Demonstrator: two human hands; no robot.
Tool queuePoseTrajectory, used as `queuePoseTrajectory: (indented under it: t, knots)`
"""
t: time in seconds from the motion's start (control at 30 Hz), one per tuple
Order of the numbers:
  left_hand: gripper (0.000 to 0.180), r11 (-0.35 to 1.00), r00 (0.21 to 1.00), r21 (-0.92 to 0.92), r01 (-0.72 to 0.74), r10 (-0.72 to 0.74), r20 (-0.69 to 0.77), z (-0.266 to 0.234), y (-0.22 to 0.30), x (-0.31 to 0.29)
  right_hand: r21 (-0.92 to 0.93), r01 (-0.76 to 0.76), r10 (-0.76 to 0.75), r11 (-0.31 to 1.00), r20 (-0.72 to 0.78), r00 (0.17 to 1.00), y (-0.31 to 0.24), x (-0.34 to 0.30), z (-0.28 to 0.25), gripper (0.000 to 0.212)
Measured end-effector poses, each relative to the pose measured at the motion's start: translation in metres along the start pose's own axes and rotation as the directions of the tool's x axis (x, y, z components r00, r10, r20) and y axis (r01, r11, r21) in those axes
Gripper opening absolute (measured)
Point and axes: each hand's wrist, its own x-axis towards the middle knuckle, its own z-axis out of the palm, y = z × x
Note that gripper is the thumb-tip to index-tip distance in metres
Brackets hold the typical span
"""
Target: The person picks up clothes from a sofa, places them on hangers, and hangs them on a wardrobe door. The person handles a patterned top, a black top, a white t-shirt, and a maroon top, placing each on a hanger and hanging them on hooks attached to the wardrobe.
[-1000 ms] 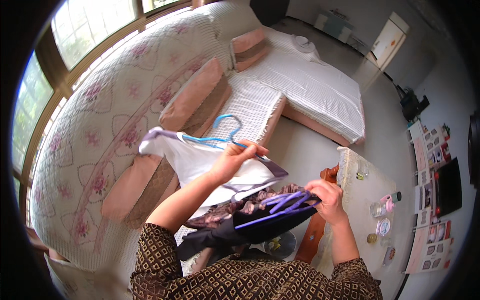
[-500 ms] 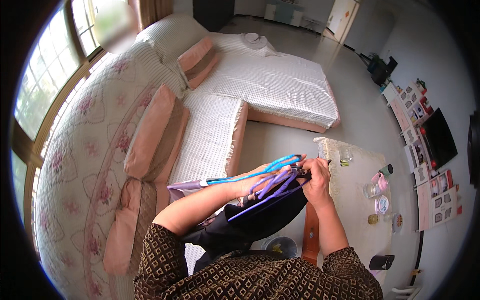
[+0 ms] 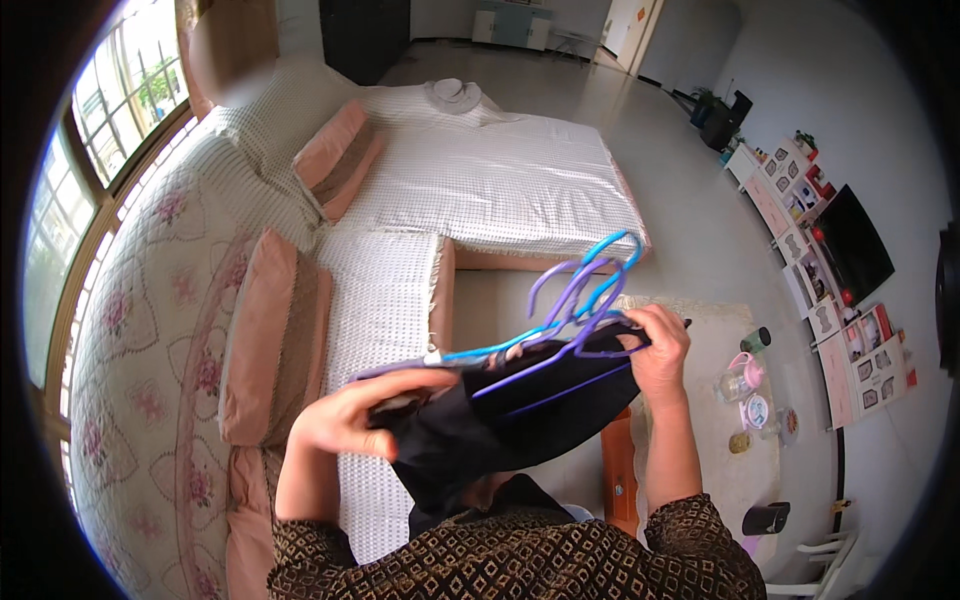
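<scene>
A black garment (image 3: 500, 440) hangs in front of me on purple hangers (image 3: 528, 376). Behind their hooks rises the hook of a blue hanger (image 3: 622, 240), whose arm runs left along another, darker cloth. At the upper right end of the black garment, my right hand (image 3: 660, 352) is closed on its edge, beside the purple hangers. On the left side, my left hand (image 3: 365, 408) lies with fingers stretched and thumb apart against the clothes. Part of its fingertips is hidden by the fabric.
A sofa with a white cover (image 3: 385, 300) and pink cushions (image 3: 265, 335) stretches along the left. To the right, a low table (image 3: 705, 480) bears a glass jug (image 3: 733, 385), a dark green cup (image 3: 756, 340) and a black box-like object (image 3: 766, 519). Below the garment is a reddish-brown wooden piece (image 3: 620, 470).
My left hand has left the hooks and moved left and down to the side of the clothes, its fingers now spread. The hooks stand higher; my right hand has shifted slightly right.
</scene>
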Motion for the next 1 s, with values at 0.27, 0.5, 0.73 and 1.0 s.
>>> queuePoseTrajectory:
  t: [0.27,0.5,0.73,1.0]
  knots:
    - [0.077,0.077,0.633,0.789,0.609,0.552,-0.543,-0.021,-0.048,0.115,-0.086,-0.022,0.022,0.996,0.003,1.000,0.085,0.043,0.025,0.028]
    - [0.031,0.348,0.740,0.868,0.354,0.463,-0.487,-0.110,-0.090,0.239,-0.129,-0.061,0.059,0.990,-0.014,0.998,0.196,0.101,0.050,0.027]
    - [0.038,0.102,0.732,0.923,0.370,0.579,-0.358,-0.183,-0.091,0.384,-0.230,-0.099,0.054,0.968,-0.194,0.980,0.297,0.173,0.074,0.023]
    - [0.045,0.018,0.659,0.974,0.226,0.733,-0.166,-0.283,-0.129,0.533,-0.288,-0.194,0.097,0.938,-0.320,0.942,0.412,0.246,0.109,0.022]
